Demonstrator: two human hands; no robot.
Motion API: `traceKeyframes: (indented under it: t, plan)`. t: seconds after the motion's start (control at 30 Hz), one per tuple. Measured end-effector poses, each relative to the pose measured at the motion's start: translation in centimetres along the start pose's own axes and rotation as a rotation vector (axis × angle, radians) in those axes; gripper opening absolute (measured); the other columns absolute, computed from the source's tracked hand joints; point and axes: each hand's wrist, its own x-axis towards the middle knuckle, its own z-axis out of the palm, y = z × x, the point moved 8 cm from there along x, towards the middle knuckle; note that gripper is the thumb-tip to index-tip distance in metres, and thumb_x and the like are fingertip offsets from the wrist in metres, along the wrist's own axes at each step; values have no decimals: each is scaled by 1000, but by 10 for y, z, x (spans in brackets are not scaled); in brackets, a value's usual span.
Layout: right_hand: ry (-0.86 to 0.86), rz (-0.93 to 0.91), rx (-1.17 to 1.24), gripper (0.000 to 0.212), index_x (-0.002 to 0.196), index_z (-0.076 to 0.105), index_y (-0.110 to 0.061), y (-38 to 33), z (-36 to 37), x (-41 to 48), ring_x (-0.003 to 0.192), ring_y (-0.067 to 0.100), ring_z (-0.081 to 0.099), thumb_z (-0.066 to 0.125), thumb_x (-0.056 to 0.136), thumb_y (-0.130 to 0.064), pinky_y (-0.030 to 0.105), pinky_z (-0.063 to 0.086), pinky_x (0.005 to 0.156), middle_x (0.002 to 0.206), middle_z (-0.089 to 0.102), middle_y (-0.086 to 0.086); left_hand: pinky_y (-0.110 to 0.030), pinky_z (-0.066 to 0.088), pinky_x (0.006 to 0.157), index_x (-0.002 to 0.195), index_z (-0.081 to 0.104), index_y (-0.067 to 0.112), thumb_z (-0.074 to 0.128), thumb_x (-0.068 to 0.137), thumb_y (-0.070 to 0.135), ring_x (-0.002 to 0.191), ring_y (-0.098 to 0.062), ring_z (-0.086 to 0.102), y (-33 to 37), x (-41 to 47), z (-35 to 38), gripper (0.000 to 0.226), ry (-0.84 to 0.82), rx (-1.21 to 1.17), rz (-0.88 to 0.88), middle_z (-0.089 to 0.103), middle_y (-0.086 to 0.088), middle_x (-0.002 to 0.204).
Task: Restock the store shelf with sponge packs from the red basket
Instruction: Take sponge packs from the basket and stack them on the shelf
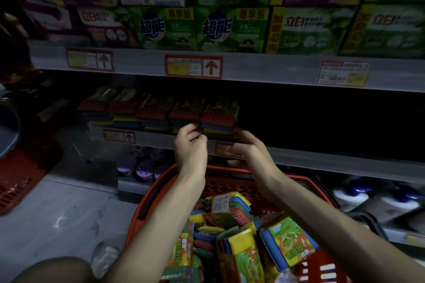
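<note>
**Head view, lower shelf (322, 159), dimly lit.** End stack (218, 117) of sponge packs at the right end of a row of stacks (128, 110), close to the shelf's front lip and touching its left neighbour. Left hand (189, 145) at the stack's lower left edge, fingers (192, 130) curled onto it in what reads as a pinch. Right hand (247, 148) at the lower right corner, fingers (240, 134) fairly straight, laid against the side and closed on nothing. Red basket (147, 200) directly below the forearms, well filled with loose packs (232, 209) lying at all angles.

**Likely step:** squaring the end stack before the next pack goes in. Restock judged roughly midway, given dark unfilled shelf to the right and many packs left in the basket.

**Risks from here:**
- **Sideways shear.** Glossy wrappers and a stack several packs high. Uneven pressure from the two hands likely to slide the upper packs into the open gap on the right, with no neighbour there as a stop.
- **Tipping forward.** Position near the lip. A pull toward the body likely to tip the stack off the shelf, into the basket or onto the floor (69, 213).
- **Poor light.** Easy misreading of alignment and of the price tag (222, 148), half hidden behind the right hand.
</note>
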Motion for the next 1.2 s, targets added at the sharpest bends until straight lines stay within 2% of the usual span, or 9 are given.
traceKeyframes:
  t: [0.1,0.17,0.27,0.6,0.77,0.9,0.97,1.1,1.2]
  plan:
    - [1,-9,-21,85,154,43,-18,0,-1,-1,110,9,66,63,72,-29,21,56,80,124,67,-3,-16,46,70,131,63,18,58,100,1,92,0,62,-2,-4,-3,36,-13,-1,-2,69,0,120]
    - [-11,-11,-49,83,156,40,-19,0,-1,-3,117,10,62,66,77,-29,27,57,87,137,61,-1,-18,48,71,126,66,20,59,99,1,94,-3,64,-4,-8,-4,34,-31,11,1,70,1,117]
    - [-14,-23,-82,70,157,37,-19,1,-1,-4,115,7,60,66,93,-14,32,57,94,141,56,-1,-19,49,73,125,66,21,60,99,1,95,-3,64,-5,-18,-6,33,-81,45,16,70,3,115]
    - [-27,11,-98,67,155,40,-23,5,-7,-3,112,6,60,66,93,-16,32,57,87,135,61,-2,-23,52,78,115,69,23,58,99,2,100,-12,69,-16,-42,-17,29,-178,148,31,72,2,109]
    - [-6,-17,-189,64,154,40,-20,0,-17,-11,110,10,57,66,96,-15,16,48,81,131,56,-3,-24,52,79,110,69,28,61,98,3,101,-11,69,-14,-49,-19,30,-257,214,79,73,2,109]
    - [-50,-47,-339,62,151,46,-21,1,-27,-25,116,12,54,69,95,-15,19,46,91,138,56,1,-16,49,75,115,67,29,63,99,7,99,-4,66,-17,-60,-18,26,-354,321,132,70,6,110]
    - [-67,-97,-488,59,148,50,-25,3,-33,-36,113,9,56,72,93,-20,15,46,87,138,56,-2,-13,50,74,118,66,29,64,99,10,100,-1,65,-22,-66,-20,26,-396,381,162,69,8,111]
    - [-153,-202,-848,61,147,51,-23,14,-39,-58,122,19,60,73,91,-31,26,49,98,140,56,2,-25,55,85,122,63,34,64,100,18,104,-1,63,-38,-80,-25,27,-491,532,214,64,13,115]
    - [-315,-194,-1047,61,147,50,-23,38,-36,-71,120,22,59,70,91,-38,30,49,97,135,55,3,-30,55,90,126,62,32,65,99,22,107,-4,61,-57,-90,-29,29,-563,705,282,58,12,116]
